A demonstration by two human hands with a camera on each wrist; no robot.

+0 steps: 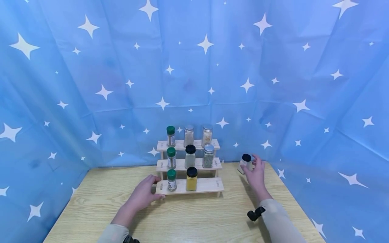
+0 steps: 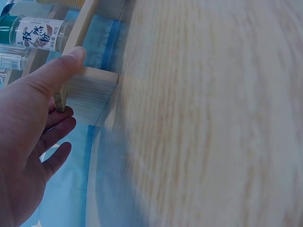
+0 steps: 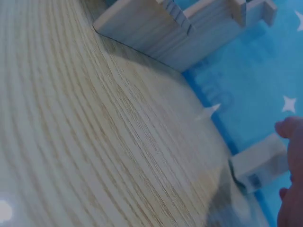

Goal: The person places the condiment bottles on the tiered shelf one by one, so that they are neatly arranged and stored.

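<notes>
A three-step wooden spice rack point(image 1: 209, 184) stands on the table with spice jars on each step. My left hand point(image 1: 145, 193) grips the left end of its lowest step, thumb on the front edge and fingertips behind. A green-capped shaker point(image 2: 40, 33) stands close to that thumb. Beside it on the lowest step is a black-capped jar of yellow powder point(image 1: 191, 180). My right hand point(image 1: 256, 173) is around a black-capped clear jar point(image 1: 244, 165) at the table's back right, fingers spread apart. Whether the fingertips press on the glass is unclear.
On the middle step are a green-capped shaker point(image 1: 171, 158), a black-capped jar point(image 1: 190, 157) and a silver-capped jar point(image 1: 208, 157). The top step holds a green-capped shaker point(image 1: 171, 136) and two silver-capped jars. A blue starred curtain point(image 1: 188, 84) borders the wooden table point(image 1: 194, 219).
</notes>
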